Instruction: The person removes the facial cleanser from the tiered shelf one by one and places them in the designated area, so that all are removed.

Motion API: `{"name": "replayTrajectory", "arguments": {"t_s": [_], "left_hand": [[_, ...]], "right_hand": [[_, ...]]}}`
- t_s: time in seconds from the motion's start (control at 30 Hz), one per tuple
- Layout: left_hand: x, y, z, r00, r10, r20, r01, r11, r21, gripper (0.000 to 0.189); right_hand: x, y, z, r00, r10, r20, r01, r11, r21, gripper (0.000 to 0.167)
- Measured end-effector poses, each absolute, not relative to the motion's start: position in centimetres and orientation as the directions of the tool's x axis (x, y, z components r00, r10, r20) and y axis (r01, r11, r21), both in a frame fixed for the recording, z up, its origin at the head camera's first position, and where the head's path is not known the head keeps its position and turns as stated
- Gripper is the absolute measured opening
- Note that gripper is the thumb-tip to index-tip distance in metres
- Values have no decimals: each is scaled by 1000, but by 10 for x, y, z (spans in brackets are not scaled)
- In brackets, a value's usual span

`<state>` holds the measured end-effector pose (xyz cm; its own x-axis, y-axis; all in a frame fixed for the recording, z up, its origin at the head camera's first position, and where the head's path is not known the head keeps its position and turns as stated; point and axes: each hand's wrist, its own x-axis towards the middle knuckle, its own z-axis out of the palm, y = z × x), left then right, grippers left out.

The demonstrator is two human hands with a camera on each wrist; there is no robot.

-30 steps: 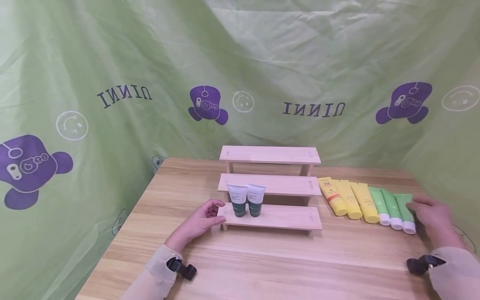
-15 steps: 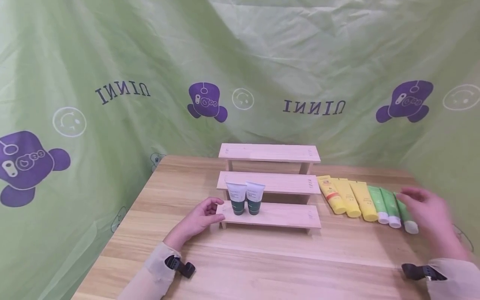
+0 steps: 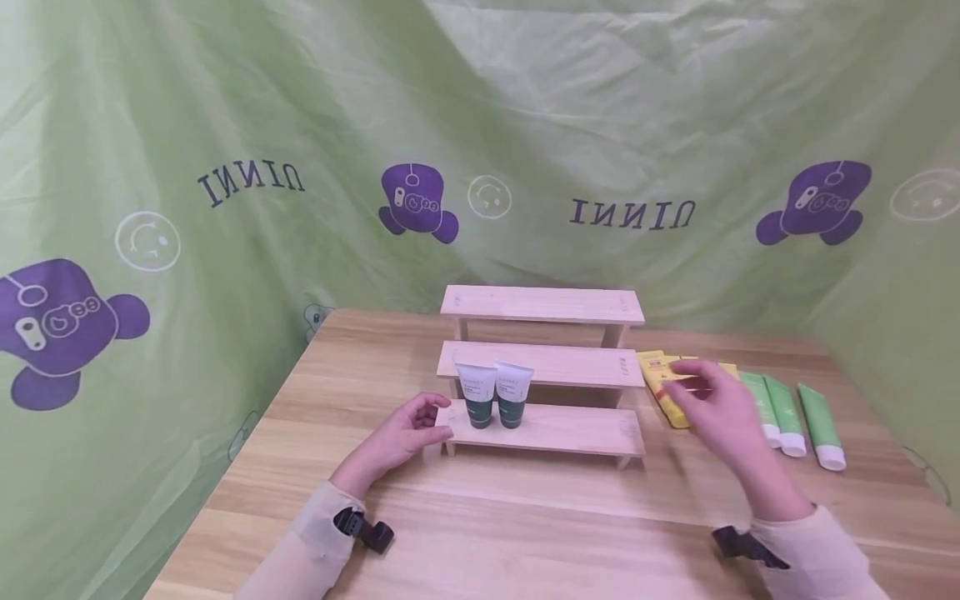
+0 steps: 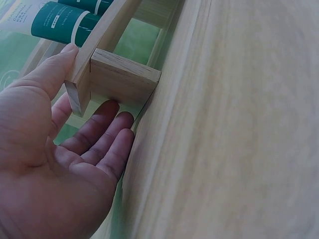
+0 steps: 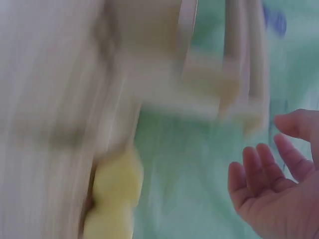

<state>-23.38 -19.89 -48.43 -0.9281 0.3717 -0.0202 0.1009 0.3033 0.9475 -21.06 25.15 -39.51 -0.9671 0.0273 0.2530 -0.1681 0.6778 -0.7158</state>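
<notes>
A three-step wooden display stand (image 3: 570,429) stands on the table. My left hand (image 3: 405,433) holds the left end of its lowest step. In the left wrist view the thumb (image 4: 55,69) lies against the board and the other fingers curl beside the stand's leg (image 4: 119,77). Two small white-and-green squeeze tubes (image 3: 480,408) stand upright on that step, left of its middle. My right hand (image 3: 720,417) hangs in the air, fingers loosely bent and nothing in them. From the head it covers part of the yellow squeeze tubes (image 3: 652,375), which lie right of the stand.
Two green squeeze tubes (image 3: 783,417) with white caps lie right of the yellow ones. Another green tube (image 3: 821,425) lies apart, farther right. A green printed curtain (image 3: 570,125) hangs behind the wooden table (image 3: 525,525).
My right hand has left the rightmost green tube and moved left over the yellow tubes. That green tube now lies apart from the other two. The left hand keeps its place.
</notes>
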Motion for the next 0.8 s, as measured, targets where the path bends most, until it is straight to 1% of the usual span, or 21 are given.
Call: {"name": "replayTrajectory", "arguments": {"t_s": [0.13, 0.2, 0.27, 0.37, 0.5, 0.63, 0.8], "left_hand": [[-233, -197, -482, -927, 374, -25, 100, 311, 945, 47], [-231, -195, -476, -923, 384, -30, 96, 304, 948, 47], [-227, -193, -468, -918, 394, -32, 95, 300, 949, 46], [-222, -191, -456, -915, 402, -32, 95, 292, 952, 46], [-221, -191, -451, -915, 403, -26, 97, 282, 954, 46], [-222, -192, -452, -915, 402, -22, 99, 277, 956, 46], [-223, -195, -455, -918, 397, -20, 101, 281, 954, 46]], "right_hand": [[-208, 201, -401, -930, -107, 352, -342, 604, -720, 29], [-205, 178, -403, -908, -162, 387, -408, 550, -728, 28], [-203, 158, -404, -888, -198, 415, -457, 489, -743, 28], [-204, 135, -404, -875, -215, 434, -484, 397, -780, 30], [-209, 114, -406, -893, -179, 414, -450, 292, -844, 32], [-214, 99, -409, -934, -104, 341, -356, 215, -910, 33], [-218, 86, -413, -958, -60, 280, -286, 129, -950, 33]]}}
